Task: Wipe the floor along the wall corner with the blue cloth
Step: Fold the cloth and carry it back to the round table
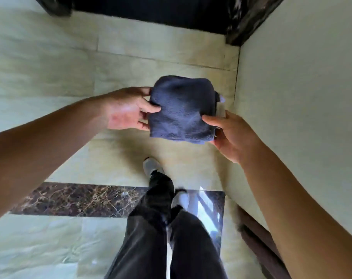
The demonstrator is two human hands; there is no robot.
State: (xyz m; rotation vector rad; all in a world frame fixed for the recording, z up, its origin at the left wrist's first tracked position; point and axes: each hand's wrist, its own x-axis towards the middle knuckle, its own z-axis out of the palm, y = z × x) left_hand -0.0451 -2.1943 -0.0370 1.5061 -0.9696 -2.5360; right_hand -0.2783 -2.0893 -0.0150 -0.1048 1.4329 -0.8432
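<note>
A folded blue cloth (182, 108) is held in the air in front of me, well above the floor. My left hand (129, 109) grips its left edge, thumb on top. Its right lower corner is pinched by my right hand (229, 133), next to a small white tag. Below the cloth lies the pale tiled floor (131, 63). The pale wall (295, 87) stands on the right, and its corner line with the floor (236, 83) runs away from me just right of the cloth.
I am standing; my dark trousers (163, 238) and grey shoes (151, 166) are below the cloth. A dark marble strip (76, 200) crosses the floor near my feet. Dark marble trim (245, 19) and a black recess (151, 11) close off the far end.
</note>
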